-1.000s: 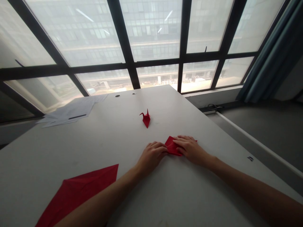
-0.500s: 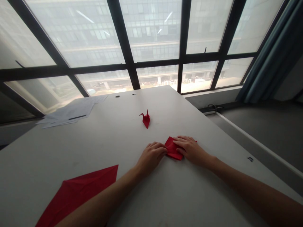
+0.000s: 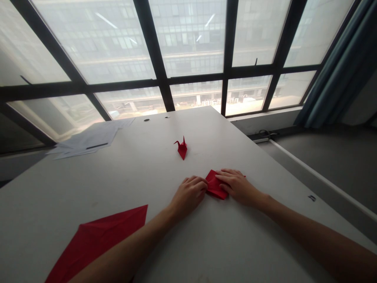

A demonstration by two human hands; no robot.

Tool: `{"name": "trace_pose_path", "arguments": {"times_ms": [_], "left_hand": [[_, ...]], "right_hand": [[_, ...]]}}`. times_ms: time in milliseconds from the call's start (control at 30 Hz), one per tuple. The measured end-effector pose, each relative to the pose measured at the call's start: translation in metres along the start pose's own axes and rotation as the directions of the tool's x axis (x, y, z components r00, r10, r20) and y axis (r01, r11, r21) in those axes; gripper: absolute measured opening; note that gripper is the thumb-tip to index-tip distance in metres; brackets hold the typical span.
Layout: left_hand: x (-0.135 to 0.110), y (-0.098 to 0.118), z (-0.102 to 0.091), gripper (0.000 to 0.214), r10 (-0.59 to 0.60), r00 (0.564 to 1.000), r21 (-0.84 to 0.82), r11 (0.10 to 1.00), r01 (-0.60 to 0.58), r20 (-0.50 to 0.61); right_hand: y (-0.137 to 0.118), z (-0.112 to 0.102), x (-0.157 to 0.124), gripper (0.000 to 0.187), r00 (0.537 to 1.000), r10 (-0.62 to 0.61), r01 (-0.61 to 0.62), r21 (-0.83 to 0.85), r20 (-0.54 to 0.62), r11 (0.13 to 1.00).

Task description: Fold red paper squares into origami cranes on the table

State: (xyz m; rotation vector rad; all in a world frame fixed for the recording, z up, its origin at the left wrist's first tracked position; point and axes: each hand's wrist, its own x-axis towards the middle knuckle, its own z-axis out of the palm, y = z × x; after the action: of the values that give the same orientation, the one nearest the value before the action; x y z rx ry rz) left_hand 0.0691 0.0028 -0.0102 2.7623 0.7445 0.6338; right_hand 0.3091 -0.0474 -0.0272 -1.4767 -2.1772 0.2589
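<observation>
A folded piece of red paper point(image 3: 216, 186) lies on the white table point(image 3: 235, 243) between my hands. My left hand point(image 3: 191, 192) is closed at the paper's left corner, its fingers pinching the edge. Across the paper's right part rests my right hand point(image 3: 235, 184), fingers stretched out and lying flat; they cover much of that side, and a small red tip shows beyond them. Farther back stands a finished red paper crane point(image 3: 182, 149). A larger red sheet with creases point(image 3: 100, 237) lies at the lower left, partly hidden under my left forearm.
White papers point(image 3: 88, 137) with a dark pen point(image 3: 97, 146) on them lie at the table's far left. Windows with dark frames rise behind the table. A blue curtain point(image 3: 332, 74) hangs at the right, beyond the table's right edge.
</observation>
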Motion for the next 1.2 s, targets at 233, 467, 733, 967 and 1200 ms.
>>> {"name": "trace_pose_path", "arguments": {"times_ms": [233,467,733,967,1200], "left_hand": [[0.0,-0.003,0.003,0.014,-0.047,0.992,-0.039,0.998,0.042,-0.114],[0.0,-0.005,0.003,0.012,-0.106,0.978,-0.041,0.994,0.101,-0.179],[0.0,0.002,0.007,0.032,-0.244,0.922,-0.303,0.941,0.15,-0.302],[0.002,-0.001,0.01,0.014,-0.399,0.884,-0.391,0.874,0.288,-0.241],[0.002,0.0,0.002,0.045,-0.321,0.923,-0.316,0.916,0.247,-0.211]], "right_hand": [[0.003,-0.01,-0.004,0.054,0.99,-0.044,0.039,0.038,0.138,0.999],[0.012,-0.023,-0.003,0.038,0.999,-0.027,0.026,0.022,0.035,0.999],[0.005,-0.012,0.0,0.021,0.997,-0.06,0.063,0.054,-0.05,0.997],[0.001,-0.006,0.002,0.018,0.997,-0.049,0.053,0.066,-0.065,0.996],[-0.001,-0.007,0.001,0.018,0.996,-0.068,0.071,0.056,-0.057,0.996]]}}
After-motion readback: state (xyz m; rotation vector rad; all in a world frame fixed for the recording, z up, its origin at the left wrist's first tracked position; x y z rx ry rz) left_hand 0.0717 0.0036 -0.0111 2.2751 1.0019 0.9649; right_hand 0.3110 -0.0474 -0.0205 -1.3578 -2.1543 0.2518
